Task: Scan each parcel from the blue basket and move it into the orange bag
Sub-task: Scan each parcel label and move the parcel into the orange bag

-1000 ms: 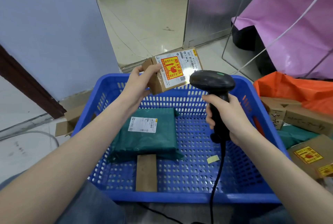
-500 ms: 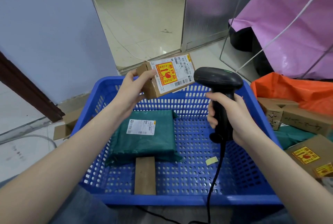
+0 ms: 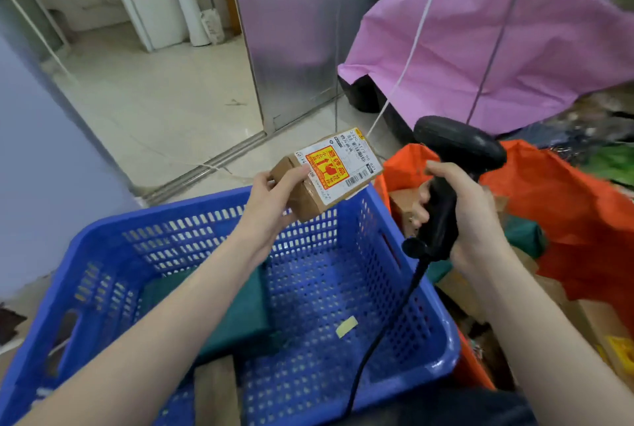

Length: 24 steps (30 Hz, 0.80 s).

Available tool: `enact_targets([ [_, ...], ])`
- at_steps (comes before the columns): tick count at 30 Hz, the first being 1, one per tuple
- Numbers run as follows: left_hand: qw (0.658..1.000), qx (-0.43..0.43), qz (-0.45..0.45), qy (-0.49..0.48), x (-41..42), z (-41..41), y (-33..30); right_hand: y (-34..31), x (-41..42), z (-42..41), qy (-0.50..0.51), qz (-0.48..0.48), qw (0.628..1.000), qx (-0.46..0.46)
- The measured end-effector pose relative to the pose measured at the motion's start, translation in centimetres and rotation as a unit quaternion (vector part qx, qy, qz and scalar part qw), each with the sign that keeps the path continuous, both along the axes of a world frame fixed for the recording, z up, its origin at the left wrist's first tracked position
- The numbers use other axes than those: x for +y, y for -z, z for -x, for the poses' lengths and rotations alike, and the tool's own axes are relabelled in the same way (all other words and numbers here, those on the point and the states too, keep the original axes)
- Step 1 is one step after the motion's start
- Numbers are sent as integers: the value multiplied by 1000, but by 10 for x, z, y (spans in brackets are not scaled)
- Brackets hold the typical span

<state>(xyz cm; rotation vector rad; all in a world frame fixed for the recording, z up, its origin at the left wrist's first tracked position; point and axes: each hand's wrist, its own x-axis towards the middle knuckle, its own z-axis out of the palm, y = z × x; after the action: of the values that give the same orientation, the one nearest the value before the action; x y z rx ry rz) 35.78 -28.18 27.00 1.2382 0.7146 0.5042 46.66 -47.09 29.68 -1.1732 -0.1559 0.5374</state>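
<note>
1. Floor: pale glossy tiles w/ soft daylight reflections, running back through an open doorway.
2. Metal threshold strip crosses the floor diagonally at the doorway.
3. Left: plain blue-grey wall, matte.
4. Centre: brushed-metal door panel, upright, silvery sheen.
5. Back room: white door frame, a white roll standing upright beside it, a power strip leaning near it.
6. Right: pink plastic sheet draped over sth dark; thin white cord and wire run across it.
</note>
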Motion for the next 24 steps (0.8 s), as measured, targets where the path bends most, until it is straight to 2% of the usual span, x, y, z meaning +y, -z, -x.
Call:
enact_targets([
  [10,987,34,40,155,-132,-133,5,14,-73,-20,82,-87,990,77],
  [14,958,75,80,263,-172,-150,-4,17,-71,-22,102,-137,982,81],
  [17,959,82,104,251,-171,-152,-3,16,-63,-24,88,-131,985,72],
  [24,968,15,94,233,-128,-120,-3,6,-57,-17,11,-138,989,47],
])
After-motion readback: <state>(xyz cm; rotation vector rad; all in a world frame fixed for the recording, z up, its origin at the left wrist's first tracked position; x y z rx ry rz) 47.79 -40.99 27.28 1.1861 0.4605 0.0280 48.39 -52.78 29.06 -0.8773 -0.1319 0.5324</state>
